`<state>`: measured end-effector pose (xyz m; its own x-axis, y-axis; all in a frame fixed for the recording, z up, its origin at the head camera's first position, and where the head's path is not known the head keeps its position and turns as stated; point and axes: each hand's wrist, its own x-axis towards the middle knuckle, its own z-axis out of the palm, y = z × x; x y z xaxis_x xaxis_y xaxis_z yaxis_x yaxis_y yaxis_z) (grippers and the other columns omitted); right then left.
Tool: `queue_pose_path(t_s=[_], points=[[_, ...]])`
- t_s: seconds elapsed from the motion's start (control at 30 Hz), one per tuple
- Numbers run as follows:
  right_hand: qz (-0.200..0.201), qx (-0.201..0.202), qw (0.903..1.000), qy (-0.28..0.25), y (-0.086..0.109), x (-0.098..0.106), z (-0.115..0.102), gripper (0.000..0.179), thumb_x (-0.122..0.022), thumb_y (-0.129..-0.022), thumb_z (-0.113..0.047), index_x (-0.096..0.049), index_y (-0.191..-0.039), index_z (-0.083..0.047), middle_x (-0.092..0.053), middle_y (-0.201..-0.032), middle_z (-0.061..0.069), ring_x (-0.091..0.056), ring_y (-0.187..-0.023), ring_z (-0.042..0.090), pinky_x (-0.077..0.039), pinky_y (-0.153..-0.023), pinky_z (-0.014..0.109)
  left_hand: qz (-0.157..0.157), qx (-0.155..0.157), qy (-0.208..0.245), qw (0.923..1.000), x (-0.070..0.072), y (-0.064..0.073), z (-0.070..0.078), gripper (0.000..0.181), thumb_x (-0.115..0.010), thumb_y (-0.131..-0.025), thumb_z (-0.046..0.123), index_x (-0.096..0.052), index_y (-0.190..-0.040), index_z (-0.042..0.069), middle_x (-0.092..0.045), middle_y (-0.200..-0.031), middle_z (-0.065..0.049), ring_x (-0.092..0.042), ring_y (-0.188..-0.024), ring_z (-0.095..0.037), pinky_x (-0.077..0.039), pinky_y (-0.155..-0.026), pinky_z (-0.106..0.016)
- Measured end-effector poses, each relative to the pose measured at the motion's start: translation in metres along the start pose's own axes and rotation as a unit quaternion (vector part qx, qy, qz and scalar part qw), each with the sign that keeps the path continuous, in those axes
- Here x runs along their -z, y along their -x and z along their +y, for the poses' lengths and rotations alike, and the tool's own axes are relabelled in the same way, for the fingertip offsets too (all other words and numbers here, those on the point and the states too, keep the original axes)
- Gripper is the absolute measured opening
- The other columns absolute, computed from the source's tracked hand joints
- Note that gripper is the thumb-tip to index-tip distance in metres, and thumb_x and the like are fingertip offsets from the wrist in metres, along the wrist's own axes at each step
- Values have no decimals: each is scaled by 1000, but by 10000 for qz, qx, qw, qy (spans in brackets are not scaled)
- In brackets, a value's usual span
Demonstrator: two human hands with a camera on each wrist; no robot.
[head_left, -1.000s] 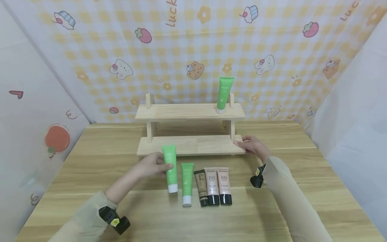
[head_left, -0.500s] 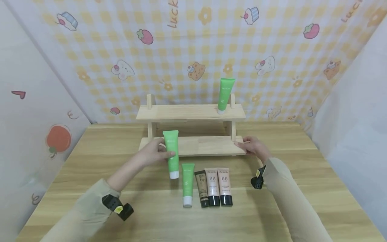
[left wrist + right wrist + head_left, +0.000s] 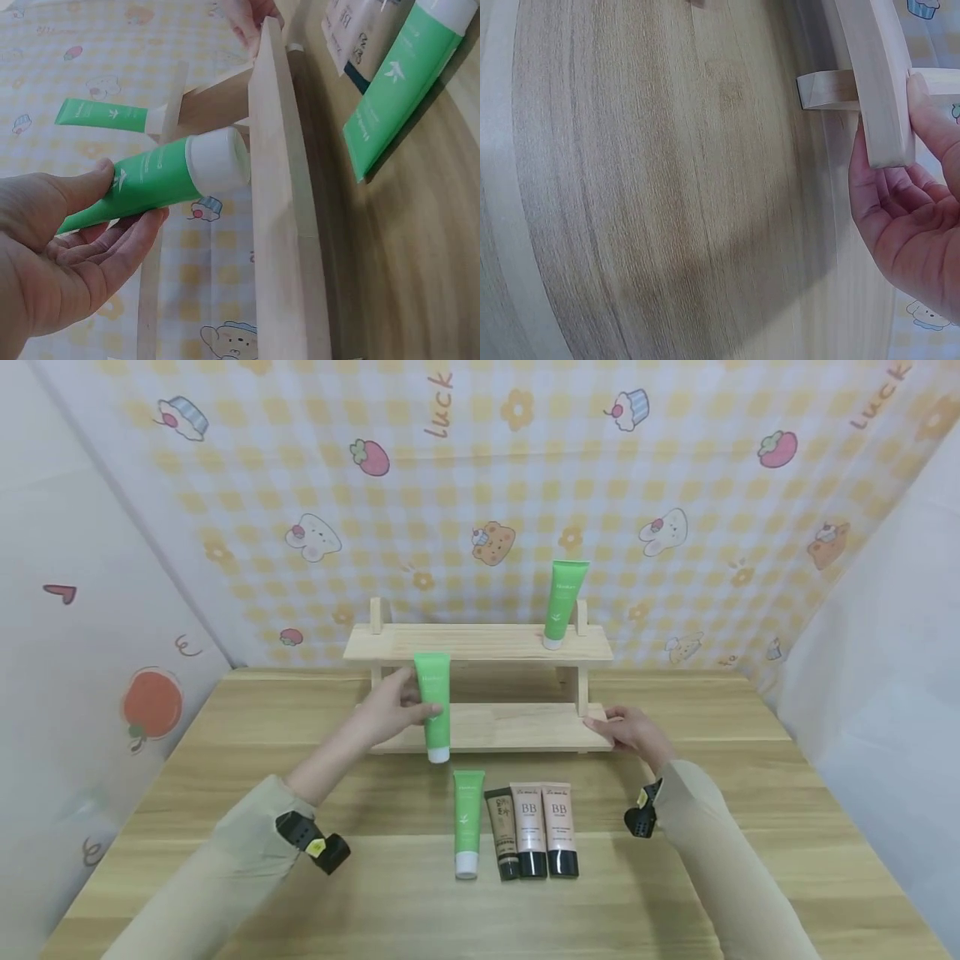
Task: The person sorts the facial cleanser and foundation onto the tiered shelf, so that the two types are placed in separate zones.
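Observation:
My left hand (image 3: 388, 708) pinches a green squeeze tube (image 3: 434, 681) between thumb and fingers, white cap down, in front of a two-tier wooden shelf (image 3: 517, 727). In the left wrist view, the tube's white cap (image 3: 219, 163) is close to the lower board (image 3: 281, 172); I cannot tell whether they touch. At the shelf's right end my right hand (image 3: 632, 732) grips the lower board (image 3: 881, 90), thumb on top and fingers beneath. Another green tube (image 3: 564, 603) stands on its cap at the right of the upper board, leaning slightly.
On the wooden table (image 3: 645, 910) before the shelf lie a third green tube (image 3: 468, 818), a small dark-capped brown tube (image 3: 502, 831) and two pink BB cream tubes (image 3: 528, 827), side by side. A checked cloth (image 3: 420, 510) hangs behind the shelf.
My left hand has carried the green tube up and forward from above the table to over the lower board. My right hand keeps its grip on the shelf end.

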<state>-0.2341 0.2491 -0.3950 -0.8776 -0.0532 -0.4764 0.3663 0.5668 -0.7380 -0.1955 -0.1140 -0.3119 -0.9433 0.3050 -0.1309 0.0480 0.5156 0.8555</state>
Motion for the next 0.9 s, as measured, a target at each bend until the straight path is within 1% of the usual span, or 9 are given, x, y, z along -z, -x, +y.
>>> queue_pose_path(t_s=[0.1,0.2,0.33,0.4,0.5,0.57,0.67,0.77,0.9], points=[[57,-51,9999,-65,0,-1,1,67,-58,-87,-38,-34,-131,7,-54,-86,1,-47,-66,6,-46,-64,21,140,-90,-246,9996,2,-6,4,47,-62,-86,16,-40,-125,1,-61,-113,-20,-62,-101,-31,-51,-89,-42],[96,-84,9998,-132,0,-2,2,69,-59,-87,-38,-33,-132,8,-57,-95,5,-49,-66,5,-47,-62,20,243,-107,-463,9986,3,-12,7,44,-62,-87,19,-42,-122,2,-63,-111,-19,-63,-99,-29,-49,-91,-45],[90,-64,9997,-234,-1,-2,3,68,-60,-87,-36,-32,-131,8,-56,-92,4,-48,-64,4,-46,-60,19,433,-207,-591,9971,4,-19,13,43,-61,-87,20,-41,-121,4,-62,-112,-19,-62,-103,-31,-51,-88,-44],[94,-48,9996,-281,-1,-2,3,68,-60,-87,-35,-32,-131,9,-56,-91,4,-50,-66,5,-48,-62,19,593,-338,-648,9956,4,-23,17,43,-61,-87,20,-40,-121,4,-62,-113,-20,-61,-104,-32,-52,-87,-43],[156,-80,9996,-211,-2,-2,3,69,-60,-87,-36,-32,-132,8,-56,-98,8,-52,-71,6,-49,-64,20,858,-542,-758,9919,4,-30,20,42,-60,-88,21,-41,-123,7,-62,-112,-18,-60,-104,-30,-53,-85,-41],[188,-114,9996,-163,-2,-3,2,70,-60,-86,-37,-31,-133,8,-56,-105,13,-53,-75,8,-50,-66,21,937,-740,-765,9899,4,-34,23,43,-60,-88,20,-39,-124,8,-61,-112,-17,-60,-103,-30,-52,-86,-41],[211,-145,9996,-143,-3,-4,1,71,-60,-87,-37,-30,-134,7,-54,-112,16,-53,-78,9,-51,-69,22,1034,-935,-745,9874,3,-40,26,44,-60,-88,22,-39,-126,12,-61,-114,-15,-60,-104,-28,-51,-88,-42],[205,-120,9996,-157,-3,-3,2,71,-59,-87,-37,-30,-134,7,-53,-112,17,-52,-77,9,-50,-68,22,1107,-1125,-649,9853,2,-45,31,45,-60,-88,23,-39,-127,13,-61,-115,-14,-59,-104,-27,-51,-89,-41],[185,-98,9997,-126,-3,-3,2,72,-59,-87,-37,-29,-134,7,-53,-108,15,-50,-73,9,-49,-65,22,1205,-1266,-478,9834,3,-53,38,44,-60,-88,20,-39,-127,13,-61,-114,-11,-60,-102,-24,-51,-88,-37]])
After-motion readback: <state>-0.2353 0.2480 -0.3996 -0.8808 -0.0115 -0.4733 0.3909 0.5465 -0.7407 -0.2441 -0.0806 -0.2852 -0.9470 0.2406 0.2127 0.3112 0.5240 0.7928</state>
